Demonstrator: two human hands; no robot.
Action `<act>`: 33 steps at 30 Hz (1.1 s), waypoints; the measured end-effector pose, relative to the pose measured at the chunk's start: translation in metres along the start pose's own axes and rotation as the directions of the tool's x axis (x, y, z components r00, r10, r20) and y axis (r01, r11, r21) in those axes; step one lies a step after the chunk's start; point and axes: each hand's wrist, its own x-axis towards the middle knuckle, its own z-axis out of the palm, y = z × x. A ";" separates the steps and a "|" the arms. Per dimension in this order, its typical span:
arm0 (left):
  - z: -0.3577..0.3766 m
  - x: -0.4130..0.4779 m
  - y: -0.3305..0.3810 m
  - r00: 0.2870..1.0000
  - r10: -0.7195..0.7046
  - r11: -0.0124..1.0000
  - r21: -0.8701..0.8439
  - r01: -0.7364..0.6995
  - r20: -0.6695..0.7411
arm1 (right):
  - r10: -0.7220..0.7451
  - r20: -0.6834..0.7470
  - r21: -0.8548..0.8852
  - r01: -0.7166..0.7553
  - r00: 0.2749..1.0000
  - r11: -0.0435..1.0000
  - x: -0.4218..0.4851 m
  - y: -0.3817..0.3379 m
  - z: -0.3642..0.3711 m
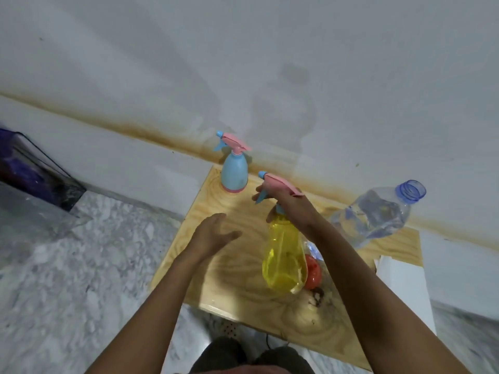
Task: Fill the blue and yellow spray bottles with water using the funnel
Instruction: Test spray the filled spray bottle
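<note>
table [237, 279]: wooden top against the wall [270, 49]; we see bare wood toward its 9 o'clock edge.
water bottle [375, 214]: uncapped, at 2 o'clock near the far edge.
yellow spray bottle [283, 260]: right of centre, our right hand [291, 203] grasping its neck; whether its base touches the wood, we cannot tell.
blue spray bottle [234, 172]: upright at the 11 o'clock corner, well apart from both hands.
left hand [213, 233]: released, fingers spread, above bare wood.
funnel [313, 271]: red, mostly hidden behind the yellow spray bottle.

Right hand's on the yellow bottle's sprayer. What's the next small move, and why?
Probably bring the left hand onto the yellow bottle body to steady it: the right hand grips its neck, the spray head is still on, and the left hand is open beside it, holding nothing.
</note>
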 end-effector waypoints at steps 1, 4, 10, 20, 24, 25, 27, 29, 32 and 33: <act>0.005 0.006 -0.009 0.999 -0.014 0.995 0.099 0.019 -0.046 | 0.038 0.010 -0.027 -0.037 0.999 0.999 0.005 0.007 0.002; 0.016 0.016 -0.026 0.993 -0.057 0.967 0.243 0.081 -0.105 | 0.160 0.029 -0.137 -0.154 0.987 0.978 0.019 0.030 0.007; 0.029 0.014 -0.022 0.981 -0.022 0.888 0.448 0.108 -0.193 | 0.329 0.009 -0.277 -0.314 0.944 0.908 0.043 0.063 0.013; 0.029 0.011 -0.021 0.982 -0.013 0.879 0.466 0.102 -0.191 | 0.428 0.082 -0.369 -0.372 0.900 0.852 0.070 0.077 0.023; 0.030 0.011 -0.021 0.981 -0.029 0.878 0.465 0.118 -0.194 | 0.421 0.122 -0.366 -0.354 0.899 0.861 0.070 0.075 0.021; 0.030 0.011 -0.020 0.980 -0.031 0.878 0.464 0.119 -0.194 | 0.418 0.124 -0.373 -0.348 0.900 0.860 0.069 0.076 0.021; 0.030 0.011 -0.019 0.980 -0.035 0.876 0.466 0.124 -0.196 | 0.407 0.116 -0.378 -0.339 0.906 0.862 0.068 0.078 0.021; 0.030 0.011 -0.019 0.980 -0.036 0.874 0.469 0.126 -0.197 | 0.404 0.100 -0.367 -0.344 0.909 0.864 0.069 0.081 0.022; 0.030 0.011 -0.020 0.980 -0.037 0.874 0.469 0.128 -0.198 | 0.414 0.064 -0.372 -0.364 0.908 0.854 0.069 0.085 0.023; 0.030 0.011 -0.020 0.979 -0.037 0.875 0.467 0.128 -0.199 | 0.416 0.055 -0.382 -0.366 0.908 0.849 0.069 0.086 0.023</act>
